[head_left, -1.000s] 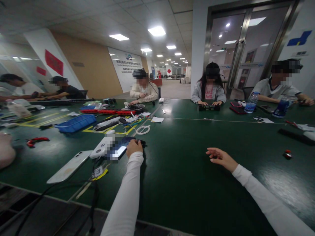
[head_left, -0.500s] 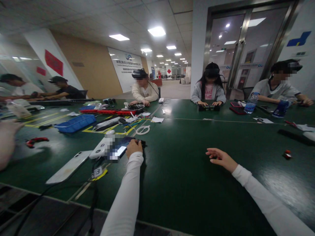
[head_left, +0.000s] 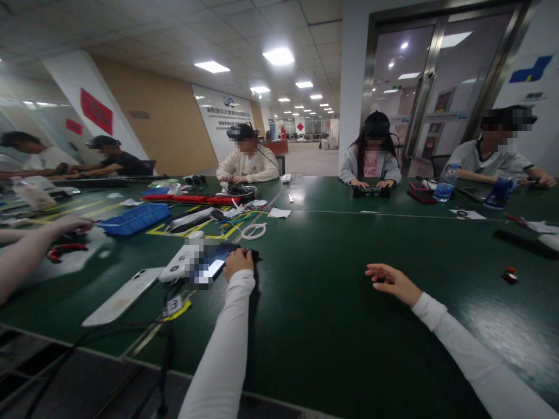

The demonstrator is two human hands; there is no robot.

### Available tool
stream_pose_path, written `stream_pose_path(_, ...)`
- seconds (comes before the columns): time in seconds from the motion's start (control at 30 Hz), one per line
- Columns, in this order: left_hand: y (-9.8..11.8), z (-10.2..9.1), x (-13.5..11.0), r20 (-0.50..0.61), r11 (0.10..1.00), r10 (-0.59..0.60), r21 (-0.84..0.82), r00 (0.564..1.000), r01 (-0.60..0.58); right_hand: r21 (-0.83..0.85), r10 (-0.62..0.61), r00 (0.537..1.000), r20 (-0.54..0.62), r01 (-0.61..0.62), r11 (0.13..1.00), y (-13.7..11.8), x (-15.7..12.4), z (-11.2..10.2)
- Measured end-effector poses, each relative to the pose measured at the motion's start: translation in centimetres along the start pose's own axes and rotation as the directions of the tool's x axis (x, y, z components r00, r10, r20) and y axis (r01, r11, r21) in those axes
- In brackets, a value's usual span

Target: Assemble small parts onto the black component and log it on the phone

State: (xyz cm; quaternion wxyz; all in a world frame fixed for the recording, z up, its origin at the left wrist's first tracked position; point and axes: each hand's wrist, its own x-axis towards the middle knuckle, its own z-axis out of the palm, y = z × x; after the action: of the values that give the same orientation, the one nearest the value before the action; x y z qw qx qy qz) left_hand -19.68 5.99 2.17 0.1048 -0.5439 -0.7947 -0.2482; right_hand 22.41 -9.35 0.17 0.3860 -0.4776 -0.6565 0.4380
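Note:
My left hand rests low over the table with its fingers curled at the right end of a dark phone with a lit screen. A small black piece sticks out beyond those fingers; its kind is hidden. Left of the phone lie a white device with round markings, partly blurred out, and a large white phone. Over the bare green table, my right hand hovers or rests, fingers apart and holding nothing.
A blue tray, a coiled white cable and red-handled pliers lie to the left. Another person's hand reaches in there. Farther right are a water bottle and a small red-and-metal item. People sit opposite.
My own hands have stayed in place. At the left, another person's arm has swung inward, and a clear plastic sheet or bag now shows below it. The person in cream opposite has shifted left.

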Motion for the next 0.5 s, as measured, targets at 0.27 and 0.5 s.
stream_pose_path(0.27, -0.1, 0.1, -0.1, 0.006, 0.999, 0.027, -0.023, 1.0, -0.027, -0.024, 0.022, 1.0, 0.001, -0.022, 0.999, -0.2, -0.1, 0.0)
stream_pose_path(0.5, 4.4, 0.5, -2.6, 0.17, 0.901, 0.362, -0.316, 0.917, -0.297, -0.088, 0.0, 1.0, 0.007, 0.0, 0.996, -0.1, 0.1, 0.2)
